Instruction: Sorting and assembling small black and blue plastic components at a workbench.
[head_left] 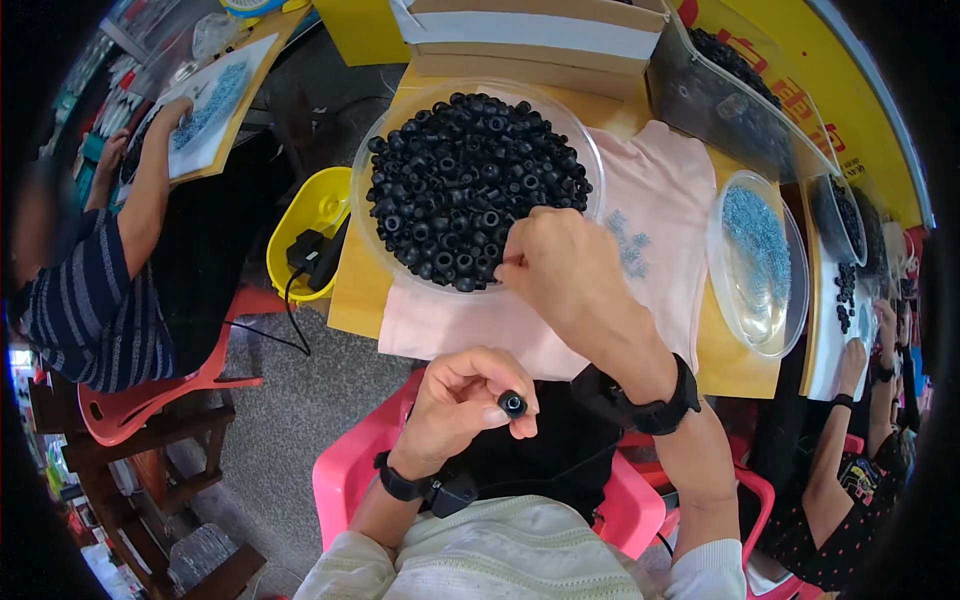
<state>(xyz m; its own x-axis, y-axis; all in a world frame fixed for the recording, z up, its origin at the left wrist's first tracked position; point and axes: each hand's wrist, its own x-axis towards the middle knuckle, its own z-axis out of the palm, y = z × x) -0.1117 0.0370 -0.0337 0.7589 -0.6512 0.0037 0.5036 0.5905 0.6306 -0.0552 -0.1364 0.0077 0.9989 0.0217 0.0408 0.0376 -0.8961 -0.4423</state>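
Note:
In my left hand (465, 400) a small black hollow cap (512, 403) is pinched between thumb and fingers, its round open end facing up with something pale inside. My right hand (560, 262) is bent over the lower right rim of a wide clear bowl (362, 215). Its fingertips are closed against the small black caps (470, 185) heaped in that bowl; what they pinch, if anything, is hidden. Under the bowl lies a pink cloth (660, 190), and a loose scatter of tiny pale blue pieces (630, 245) rests on it just right of my right hand.
A clear dish (765, 240) of pale blue pieces stands on the right, below a clear bin (720, 100) of black parts. A cardboard box (530, 40) is behind the bowl. A yellow basket (300, 235) holds a black adapter. Co-workers sit at left (100, 290) and right (840, 490).

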